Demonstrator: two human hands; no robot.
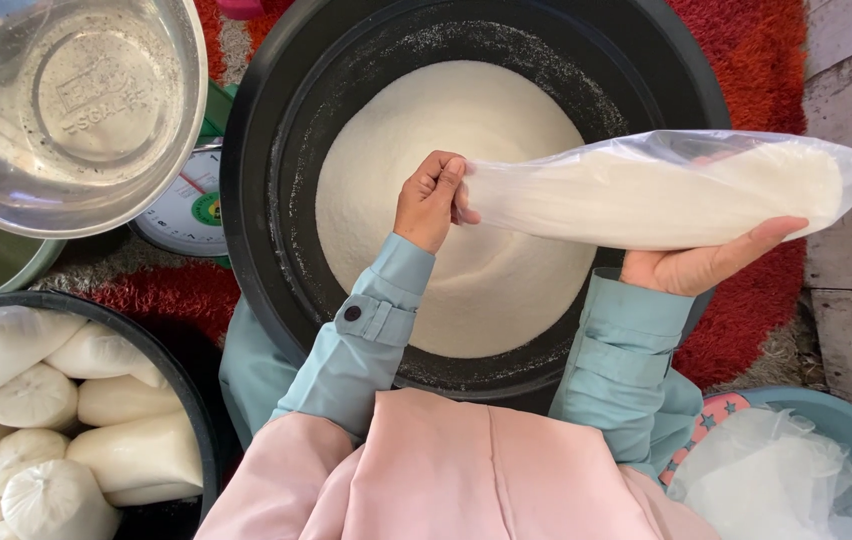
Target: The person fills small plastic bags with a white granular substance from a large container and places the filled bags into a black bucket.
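Note:
A clear plastic bag (666, 190) filled with white powder lies sideways above a big black basin (256, 150). My left hand (433, 200) pinches the bag's narrow neck end shut. My right hand (706, 262) lies palm up under the bag's fat middle and carries it. In the basin sits a wide mound of the same white powder (416, 140). Both arms wear light blue sleeves over a pink garment.
A steel bowl (71, 110) stands at top left, a dial scale (191, 210) partly under it. At bottom left a black tub (181, 385) holds several tied white bags (36, 400). A blue bowl (846, 420) with empty plastic bags sits at bottom right. Red rug underneath.

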